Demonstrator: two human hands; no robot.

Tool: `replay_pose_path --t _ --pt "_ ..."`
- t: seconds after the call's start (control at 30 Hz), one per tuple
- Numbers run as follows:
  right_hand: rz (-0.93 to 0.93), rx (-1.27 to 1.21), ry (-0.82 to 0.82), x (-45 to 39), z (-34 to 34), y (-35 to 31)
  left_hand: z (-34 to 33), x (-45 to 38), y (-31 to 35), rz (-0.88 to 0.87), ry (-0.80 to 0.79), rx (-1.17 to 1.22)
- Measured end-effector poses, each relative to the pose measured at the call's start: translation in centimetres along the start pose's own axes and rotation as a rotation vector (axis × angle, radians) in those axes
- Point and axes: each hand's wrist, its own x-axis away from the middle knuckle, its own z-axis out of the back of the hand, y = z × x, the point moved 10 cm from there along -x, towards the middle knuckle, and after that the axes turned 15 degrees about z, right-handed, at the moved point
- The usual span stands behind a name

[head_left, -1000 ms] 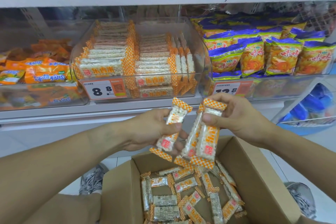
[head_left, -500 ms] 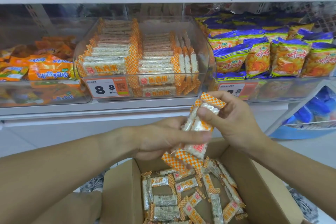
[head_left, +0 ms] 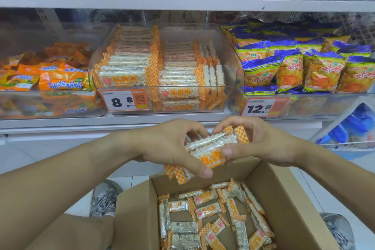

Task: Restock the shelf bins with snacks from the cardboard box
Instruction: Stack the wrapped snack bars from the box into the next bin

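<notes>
A small stack of rice-cracker packs (head_left: 211, 148), white with orange checkered ends, is held above the far edge of the open cardboard box (head_left: 288, 205), in front of the shelf. Both hands have it. The left hand (head_left: 172, 148) wraps it from the left, thumb laid along the near face and fingers curled over the far side, so its grip is grasping the stack. The right hand (head_left: 257, 142) closes on the right end, thumb pressing the front label and fingers arched over the top, its grip also grasping the packs. The checkered ends stick out below the left thumb and above the right fingers.

Directly below, the box holds many loose packs (head_left: 211, 215) of the same snack, lying at all angles across its bottom.

Beyond the hands, the middle clear bin (head_left: 229, 95) on the shelf is partly filled with the same packs in neat stacks, with an orange price tag (head_left: 125, 100) on its front. The bin to the left holds orange packets (head_left: 56, 79); the one to the right holds blue and yellow bags (head_left: 300, 69). A grey shoe (head_left: 104, 199) rests on the floor left of the box.
</notes>
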Motion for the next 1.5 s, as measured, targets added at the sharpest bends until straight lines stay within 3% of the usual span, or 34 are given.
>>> replay_pose_path --t 0.13,0.33,0.57,0.73,0.83,0.93,1.03,1.17,1.27,1.5 --pt "0.118 0.181 -0.025 -1.4 -1.0 -2.3 3.3 1.7 0.1 -0.045 0.166 -0.077" --pt "0.285 0.183 0.253 -3.4 -0.2 -5.3 10.8 5.5 -0.2 -0.243 0.538 0.303" --pt "0.355 0.435 0.188 -7.7 -1.8 -8.1 13.3 7.6 -1.7 -0.398 0.735 0.277" --pt "0.461 0.261 0.435 -9.4 1.6 -7.0 15.7 8.1 -3.2 -0.400 0.995 0.193" --pt "0.511 0.411 0.677 -10.2 5.1 -7.0 16.9 7.5 -4.2 -0.319 1.150 0.016" --pt "0.522 0.641 0.768 -13.2 6.3 -8.1 16.4 5.3 -4.6 -0.253 1.119 -0.236" --pt "0.433 0.758 0.770 -17.5 8.5 -7.3 15.6 3.3 -4.7 -0.167 1.049 -0.335" --pt "0.355 0.625 0.836 -21.6 11.4 -5.7 15.2 2.8 -4.2 -0.131 1.056 -0.383" --pt "0.270 0.684 0.746 -24.7 11.7 -4.8 15.1 2.7 -4.3 -0.139 1.068 -0.393" --pt "0.070 1.241 0.477 -28.5 11.9 -5.0 15.4 1.8 -4.7 -0.130 1.092 -0.398"
